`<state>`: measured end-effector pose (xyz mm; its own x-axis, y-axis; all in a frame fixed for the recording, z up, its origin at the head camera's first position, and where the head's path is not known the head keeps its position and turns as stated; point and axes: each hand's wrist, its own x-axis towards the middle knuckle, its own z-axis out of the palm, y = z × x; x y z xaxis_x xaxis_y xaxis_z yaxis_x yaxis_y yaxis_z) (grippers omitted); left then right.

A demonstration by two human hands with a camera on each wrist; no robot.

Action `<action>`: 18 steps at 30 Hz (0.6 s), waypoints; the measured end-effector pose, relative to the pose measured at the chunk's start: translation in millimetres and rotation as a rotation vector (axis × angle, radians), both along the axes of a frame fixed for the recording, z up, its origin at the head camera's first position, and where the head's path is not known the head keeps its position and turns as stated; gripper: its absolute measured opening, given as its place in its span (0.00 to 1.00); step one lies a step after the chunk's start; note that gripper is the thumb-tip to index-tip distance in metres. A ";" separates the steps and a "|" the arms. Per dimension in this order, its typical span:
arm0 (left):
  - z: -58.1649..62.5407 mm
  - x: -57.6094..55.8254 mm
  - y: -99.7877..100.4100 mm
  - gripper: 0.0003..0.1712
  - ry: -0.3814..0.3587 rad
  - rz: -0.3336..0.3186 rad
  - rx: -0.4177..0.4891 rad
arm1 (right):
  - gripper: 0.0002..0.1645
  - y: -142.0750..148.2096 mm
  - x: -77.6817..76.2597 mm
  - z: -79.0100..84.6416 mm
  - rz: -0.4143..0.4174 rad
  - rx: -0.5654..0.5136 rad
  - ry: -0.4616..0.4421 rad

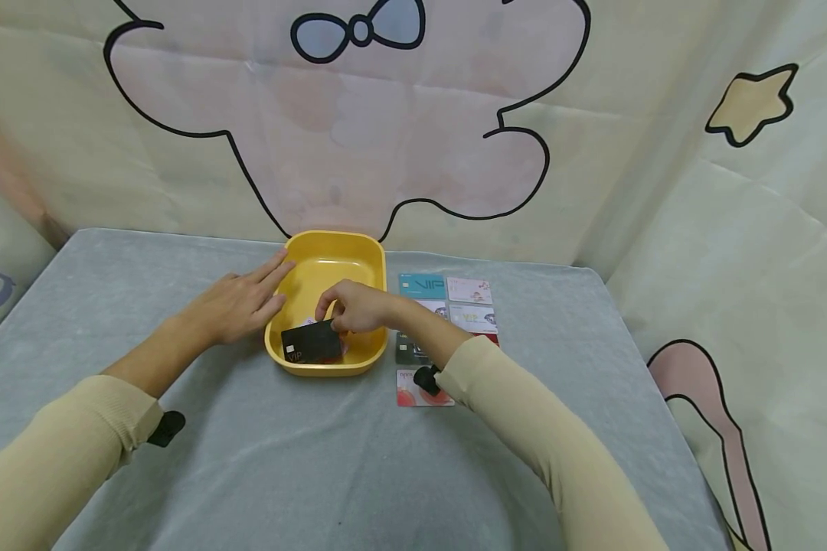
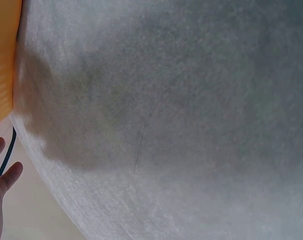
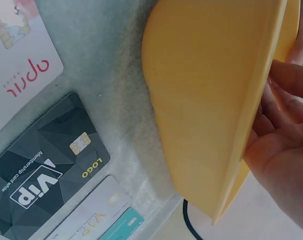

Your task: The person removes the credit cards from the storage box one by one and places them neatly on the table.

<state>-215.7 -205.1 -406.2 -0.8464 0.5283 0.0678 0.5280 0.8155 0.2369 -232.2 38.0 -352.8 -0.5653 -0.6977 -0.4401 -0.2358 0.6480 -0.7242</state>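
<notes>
My left hand (image 1: 244, 302) lies along the left rim of a yellow plastic tray (image 1: 276, 358), its fingers spread and fairly straight. In the left wrist view, only some of its fingers (image 2: 9, 177) and a bit of the tray show. Inside the tray, my right hand (image 1: 354, 306) pinches the upper right corner of a black VIP card (image 1: 310, 343) between curled fingers and thumb. Other cards peek out beneath that card, mostly hidden. In the right wrist view, the tray wall (image 3: 206, 90) covers the fingertips of the right hand (image 3: 284, 135).
Right of the tray, several cards lie in two columns, among them a teal VIP card (image 1: 422, 285), a pale pink card (image 1: 469, 291) and a dark grey Vip card (image 3: 56, 165). The right forearm crosses over some of them. A grey cloth (image 1: 303, 459) covers the table; a printed curtain hangs behind.
</notes>
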 end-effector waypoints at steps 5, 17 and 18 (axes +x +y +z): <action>-0.5 -0.2 -0.5 0.34 0.001 -0.003 0.003 | 0.12 2.8 6.7 3.5 0.023 -0.038 0.108; 0.7 -0.8 1.7 0.36 -0.041 0.014 -0.017 | 0.12 33.6 15.4 18.5 -0.127 -0.128 0.252; 1.1 -0.6 2.1 0.36 -0.044 0.015 -0.017 | 0.13 37.6 16.4 20.4 -0.138 -0.141 0.246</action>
<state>-216.3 -203.0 -405.2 -0.8561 0.5163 0.0213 0.5051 0.8275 0.2453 -215.8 75.5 -332.4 -0.7365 -0.6513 -0.1827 -0.3320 0.5833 -0.7413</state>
